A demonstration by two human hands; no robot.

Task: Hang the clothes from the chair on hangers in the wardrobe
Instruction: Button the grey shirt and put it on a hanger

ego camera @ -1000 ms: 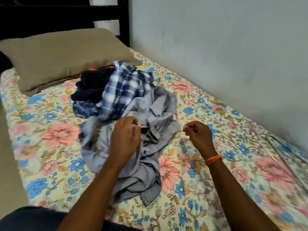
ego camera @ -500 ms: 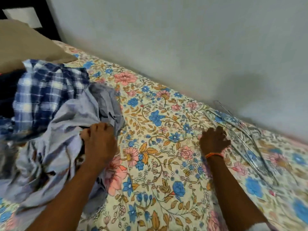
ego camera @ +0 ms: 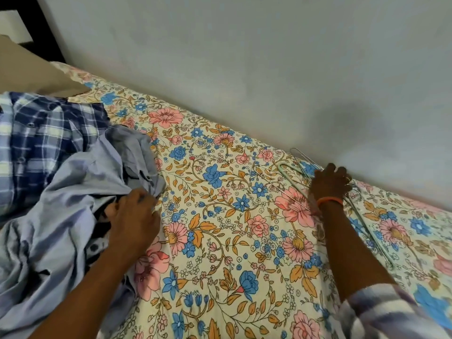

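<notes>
A crumpled grey-blue shirt (ego camera: 73,192) lies on the floral bed sheet (ego camera: 220,241) at the left, and my left hand (ego camera: 134,216) grips a fold of it. Behind it lies a blue-and-white checked shirt (ego camera: 44,143). Several thin wire hangers (ego camera: 288,172) lie on the sheet close to the wall at the right. My right hand (ego camera: 330,182), with an orange band at the wrist, rests on them with its fingers spread and bent over the wires. No wardrobe or chair is in view.
A grey wall (ego camera: 269,69) runs along the far side of the bed. A brown pillow (ego camera: 27,69) sits at the top left beside a dark bed frame (ego camera: 46,25). Open sheet lies between my two hands.
My view has swung right, away from the pillow. My right hand has travelled from beside the shirt to the wire hangers by the wall. My left hand keeps its hold on the grey-blue shirt.
</notes>
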